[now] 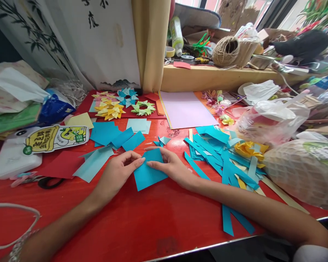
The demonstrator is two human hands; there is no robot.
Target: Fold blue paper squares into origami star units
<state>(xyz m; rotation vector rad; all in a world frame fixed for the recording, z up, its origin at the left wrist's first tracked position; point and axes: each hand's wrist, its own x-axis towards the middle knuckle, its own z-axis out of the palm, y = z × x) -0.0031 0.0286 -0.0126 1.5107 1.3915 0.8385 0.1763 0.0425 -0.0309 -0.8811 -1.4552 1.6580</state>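
Note:
A square of blue paper (151,177) is held between both hands just above the red table. My left hand (125,165) pinches its left edge between thumb and fingers. My right hand (169,163) grips the upper right side, thumb on top and fingers behind the sheet. Small folded blue pieces (162,141) lie just beyond the fingertips. Left of them rest more blue squares (105,133) and a creased light-blue sheet (94,163). A heap of cut blue strips (207,153) spreads to the right, partly under my right forearm.
Folded paper rings (143,108) and a lilac sheet stack (184,109) lie at the back. Scissors (50,182), red paper (62,163) and a white box (15,160) stand left. A netted bundle (303,171) and plastic bag (270,118) crowd the right. A shelf (196,76) holds twine (226,50).

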